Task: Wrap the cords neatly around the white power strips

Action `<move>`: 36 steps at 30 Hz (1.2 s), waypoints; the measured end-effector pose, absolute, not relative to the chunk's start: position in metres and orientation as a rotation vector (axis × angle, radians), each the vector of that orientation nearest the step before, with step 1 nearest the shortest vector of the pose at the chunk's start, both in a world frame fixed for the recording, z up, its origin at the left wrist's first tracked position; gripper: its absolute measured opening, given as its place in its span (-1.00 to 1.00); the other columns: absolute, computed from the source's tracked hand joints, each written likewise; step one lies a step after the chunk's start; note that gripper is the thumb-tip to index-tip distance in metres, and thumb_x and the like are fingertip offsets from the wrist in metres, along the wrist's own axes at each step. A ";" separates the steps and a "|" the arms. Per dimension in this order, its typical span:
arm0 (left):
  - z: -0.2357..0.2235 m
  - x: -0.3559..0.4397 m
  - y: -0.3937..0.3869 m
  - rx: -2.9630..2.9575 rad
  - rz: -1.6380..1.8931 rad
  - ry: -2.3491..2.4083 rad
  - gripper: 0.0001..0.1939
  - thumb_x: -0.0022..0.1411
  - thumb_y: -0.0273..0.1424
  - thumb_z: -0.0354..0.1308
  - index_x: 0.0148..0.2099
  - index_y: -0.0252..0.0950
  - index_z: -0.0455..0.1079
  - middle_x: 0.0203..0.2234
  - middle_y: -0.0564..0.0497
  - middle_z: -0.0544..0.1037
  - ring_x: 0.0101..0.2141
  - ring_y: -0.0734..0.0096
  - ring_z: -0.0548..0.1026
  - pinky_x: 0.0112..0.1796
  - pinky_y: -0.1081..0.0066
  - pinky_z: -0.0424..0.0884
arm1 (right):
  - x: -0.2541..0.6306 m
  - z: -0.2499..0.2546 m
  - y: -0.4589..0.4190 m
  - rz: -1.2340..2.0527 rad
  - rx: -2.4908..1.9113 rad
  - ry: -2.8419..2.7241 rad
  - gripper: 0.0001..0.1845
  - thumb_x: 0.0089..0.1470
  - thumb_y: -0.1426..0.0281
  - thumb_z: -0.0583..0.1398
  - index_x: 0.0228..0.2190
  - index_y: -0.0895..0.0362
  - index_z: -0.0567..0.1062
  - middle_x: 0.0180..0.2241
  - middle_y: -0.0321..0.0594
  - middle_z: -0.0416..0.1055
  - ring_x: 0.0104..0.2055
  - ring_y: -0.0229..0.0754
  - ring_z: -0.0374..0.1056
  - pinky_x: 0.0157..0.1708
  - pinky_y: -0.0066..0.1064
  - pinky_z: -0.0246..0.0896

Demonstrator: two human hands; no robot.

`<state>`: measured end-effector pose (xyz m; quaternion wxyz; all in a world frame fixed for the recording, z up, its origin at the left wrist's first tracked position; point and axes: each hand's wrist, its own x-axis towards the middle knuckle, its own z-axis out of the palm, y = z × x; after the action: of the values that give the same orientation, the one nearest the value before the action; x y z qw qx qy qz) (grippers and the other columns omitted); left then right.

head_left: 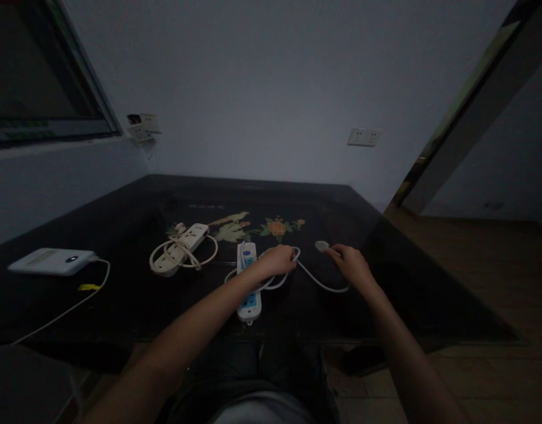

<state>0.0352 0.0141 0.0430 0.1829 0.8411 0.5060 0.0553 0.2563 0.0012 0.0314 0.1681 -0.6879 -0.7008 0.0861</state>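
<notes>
A white power strip [250, 312] with blue socket faces lies lengthwise in front of me, partly covered by my left forearm. Its white cord [321, 287] is looped around it and runs right. My left hand [278, 260] is closed on the cord loops at the strip's right side. Farther right, my right hand [351, 266] grips the cord just behind the plug [321, 245], which points left and away from my fingers. To the left lies a second power strip [194, 235], cream-coloured, with its own cord wound around it.
A white power bank [54, 262] with a cable [72, 307] and yellow tag [89, 287] lies at the left of the black table [288, 321]. Wall sockets [364, 137] are at the back right, more [142, 126] at the back left. The table's right edge borders open floor.
</notes>
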 end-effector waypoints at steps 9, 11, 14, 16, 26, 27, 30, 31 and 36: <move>0.042 0.019 0.022 2.039 0.507 1.078 -0.70 0.26 -0.40 -0.14 -0.20 -0.37 0.41 -0.50 0.00 0.53 -0.52 0.48 0.41 -0.46 0.50 0.28 | 0.223 0.019 0.000 0.749 -1.388 -2.086 -0.68 0.16 0.26 0.02 -0.53 0.13 0.38 -0.59 -0.30 0.35 -0.55 -0.28 0.24 -0.49 -0.47 0.04; 0.039 0.018 0.018 2.128 0.550 1.077 -0.75 0.24 -0.44 -0.09 -0.17 -0.35 0.40 -0.45 0.00 0.53 -0.46 0.45 0.44 -0.39 0.48 0.31 | 0.216 0.017 0.004 0.844 -1.349 -2.050 -0.70 0.15 0.27 0.03 -0.55 0.12 0.35 -0.63 -0.33 0.31 -0.58 -0.30 0.21 -0.53 -0.47 0.03; 0.036 0.016 0.013 2.392 0.598 1.041 -0.79 0.18 -0.45 0.05 -0.13 -0.28 0.41 -0.32 -0.03 0.48 -0.30 0.37 0.45 -0.24 0.41 0.34 | 0.208 0.014 0.012 1.088 -1.320 -1.894 -0.76 0.13 0.27 0.05 -0.50 0.12 0.32 -0.67 -0.38 0.26 -0.65 -0.33 0.16 -0.61 -0.49 0.02; 0.035 0.015 0.012 2.547 0.638 1.043 -0.78 0.16 -0.42 0.11 -0.11 -0.24 0.41 -0.24 -0.05 0.41 -0.21 0.31 0.42 -0.17 0.36 0.34 | 0.206 0.013 0.016 1.237 -1.298 -1.797 -0.79 0.11 0.28 0.07 -0.48 0.12 0.32 -0.67 -0.40 0.26 -0.68 -0.35 0.15 -0.64 -0.50 0.02; 0.036 0.012 0.035 2.578 0.671 1.052 -0.75 0.16 -0.42 0.14 -0.08 -0.25 0.29 -0.24 -0.02 0.50 -0.23 0.31 0.47 -0.21 0.36 0.37 | 0.210 0.014 0.017 1.402 -1.200 -1.767 -0.73 0.06 0.18 0.14 -0.44 0.15 0.39 -0.59 -0.34 0.33 -0.62 -0.35 0.21 -0.61 -0.52 0.07; 0.036 0.011 0.037 2.595 0.655 1.044 -0.75 0.16 -0.41 0.14 -0.07 -0.25 0.30 -0.24 -0.03 0.51 -0.22 0.30 0.48 -0.21 0.36 0.37 | 0.210 0.014 0.018 1.318 -1.248 -1.774 -0.74 0.05 0.18 0.15 -0.39 0.15 0.40 -0.57 -0.33 0.35 -0.60 -0.34 0.22 -0.60 -0.50 0.10; 0.037 0.010 0.041 2.678 0.620 1.032 -0.73 0.19 -0.36 0.14 -0.04 -0.26 0.35 -0.19 -0.07 0.53 -0.15 0.26 0.49 -0.16 0.34 0.36 | 0.208 0.017 0.020 0.890 -1.286 -1.815 -0.66 -0.02 0.30 0.23 -0.17 0.11 0.39 -0.34 -0.23 0.45 -0.45 -0.27 0.32 -0.43 -0.43 0.24; 0.037 0.009 0.042 2.711 0.605 1.041 -0.72 0.20 -0.35 0.14 -0.04 -0.26 0.36 -0.18 -0.08 0.53 -0.14 0.24 0.49 -0.15 0.34 0.36 | 0.207 0.018 0.020 0.768 -1.247 -1.853 -0.62 -0.04 0.36 0.24 -0.12 0.10 0.38 -0.23 -0.19 0.45 -0.37 -0.25 0.35 -0.33 -0.39 0.27; 0.039 0.007 0.044 2.827 0.487 1.153 -0.71 0.20 -0.30 0.13 -0.03 -0.25 0.40 -0.19 -0.08 0.55 -0.16 0.22 0.50 -0.22 0.37 0.37 | 0.205 0.026 0.019 0.639 -1.206 -2.076 -0.72 0.04 0.41 0.18 -0.15 0.12 0.42 -0.29 -0.18 0.49 -0.27 -0.17 0.40 -0.22 -0.32 0.25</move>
<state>0.0065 0.0440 0.0394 0.0249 0.9141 0.3729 0.1575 0.2047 0.0186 0.0256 0.3227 -0.4595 -0.7908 0.2436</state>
